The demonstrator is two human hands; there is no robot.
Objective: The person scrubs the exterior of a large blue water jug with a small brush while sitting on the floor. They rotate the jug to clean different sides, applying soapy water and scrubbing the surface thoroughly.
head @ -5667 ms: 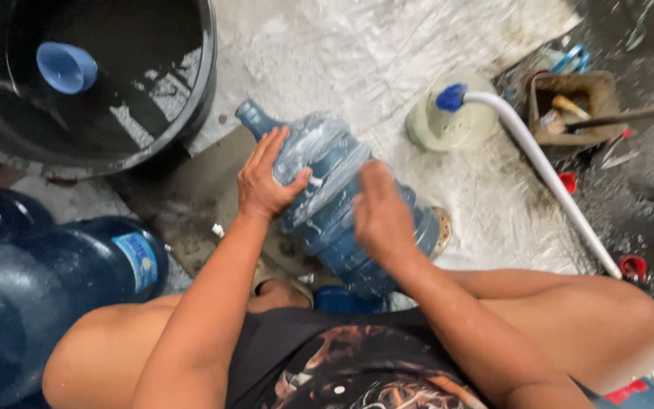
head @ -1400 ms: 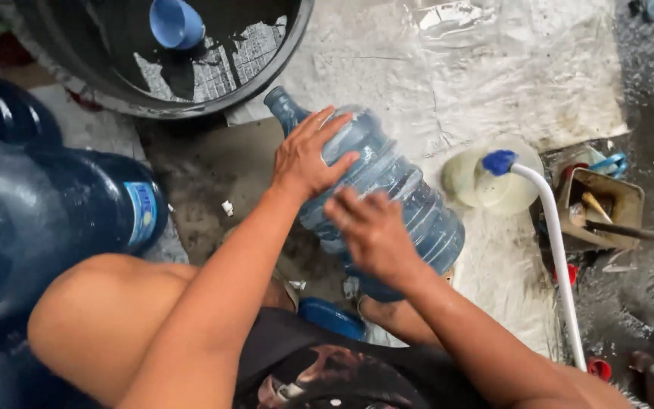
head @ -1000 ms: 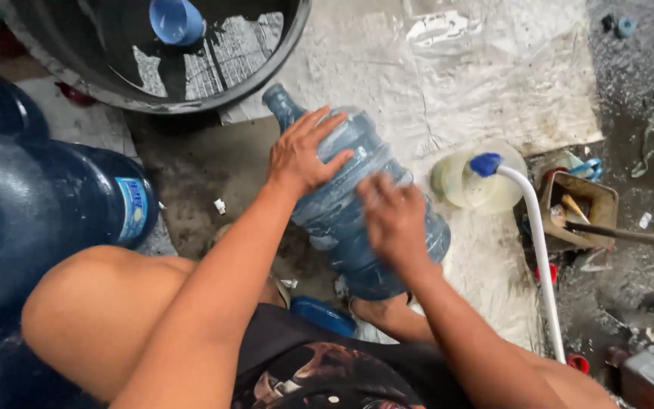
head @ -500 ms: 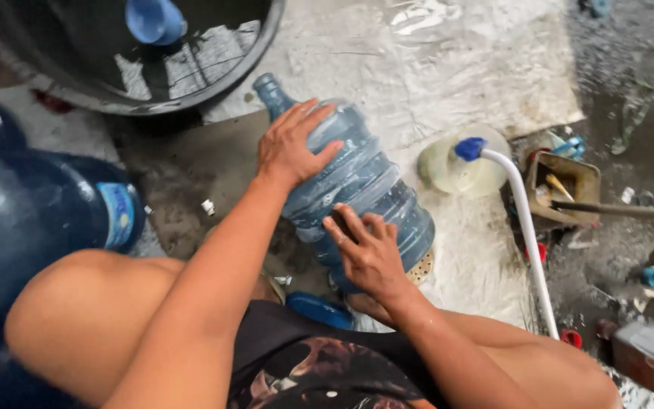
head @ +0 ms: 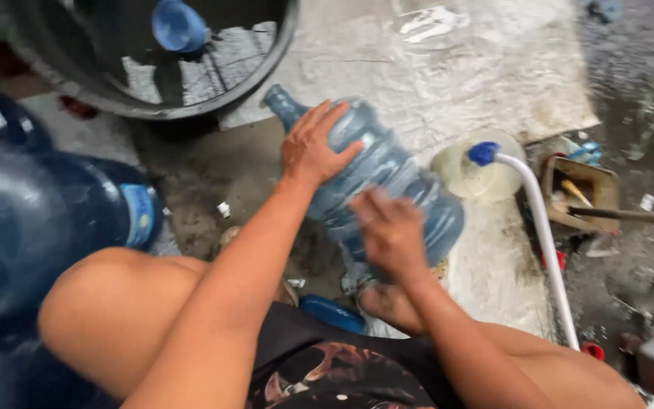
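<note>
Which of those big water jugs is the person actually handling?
The clear jug, tilted under both hands; the dark jugs at the left lie untouched.

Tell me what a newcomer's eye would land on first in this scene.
First comes the large clear-blue water jug, lying tilted at the centre with its neck toward the upper left. The left hand is spread over its shoulder and the right hand, blurred, lies on its lower body. Next come the black tub at the top, a blue scoop inside it, and the dark blue jugs at left.
</note>
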